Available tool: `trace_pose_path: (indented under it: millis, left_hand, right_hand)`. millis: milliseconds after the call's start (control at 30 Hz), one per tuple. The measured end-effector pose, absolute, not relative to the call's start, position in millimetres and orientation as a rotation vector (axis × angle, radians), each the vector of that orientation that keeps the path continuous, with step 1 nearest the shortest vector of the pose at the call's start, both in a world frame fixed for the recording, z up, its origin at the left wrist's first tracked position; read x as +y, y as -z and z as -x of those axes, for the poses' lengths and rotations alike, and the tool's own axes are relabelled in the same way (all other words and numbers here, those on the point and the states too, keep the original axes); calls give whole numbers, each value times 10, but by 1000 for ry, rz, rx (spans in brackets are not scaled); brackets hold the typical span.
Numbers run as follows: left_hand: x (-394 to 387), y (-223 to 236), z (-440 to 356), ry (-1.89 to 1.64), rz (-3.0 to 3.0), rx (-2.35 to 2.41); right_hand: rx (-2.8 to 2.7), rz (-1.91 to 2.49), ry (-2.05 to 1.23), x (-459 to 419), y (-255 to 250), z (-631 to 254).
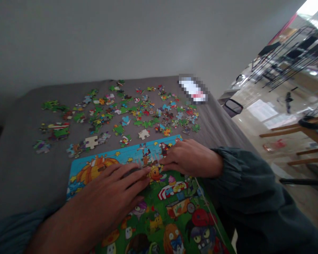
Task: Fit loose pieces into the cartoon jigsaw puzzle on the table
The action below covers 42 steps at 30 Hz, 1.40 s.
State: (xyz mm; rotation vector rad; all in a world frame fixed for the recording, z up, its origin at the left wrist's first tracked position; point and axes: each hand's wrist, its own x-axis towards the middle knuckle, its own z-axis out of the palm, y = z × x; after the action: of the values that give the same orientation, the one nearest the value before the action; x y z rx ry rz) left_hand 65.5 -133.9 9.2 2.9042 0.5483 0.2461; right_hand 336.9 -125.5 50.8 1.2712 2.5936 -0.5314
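The assembled jigsaw puzzle (172, 211) lies on a grey fabric surface (21, 169), the left hand (108, 197) and right hand (190, 158) resting open, fingers spread and pinching nothing, apparently to steady it, with loose pieces (129, 113) scattered just beyond

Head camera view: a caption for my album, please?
Left hand and right hand rest on a jigsaw puzzle beside scattered loose pieces.

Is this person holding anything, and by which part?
Nothing appears held: the left hand and right hand both rest open on the jigsaw puzzle.
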Motion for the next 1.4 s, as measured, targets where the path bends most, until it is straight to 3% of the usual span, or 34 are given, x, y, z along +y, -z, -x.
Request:
trace_pose_path:
  millis: [500,1400]
  left_hand:
    - [-1327,-75,-663,-322,-2985,527]
    - [-1308,30,-636,-451,-3008,490]
  right_hand:
    - [2620,-1226,784,-1168,-446,-3395]
    - [2596,-1308,705,-1207,-436,-3330]
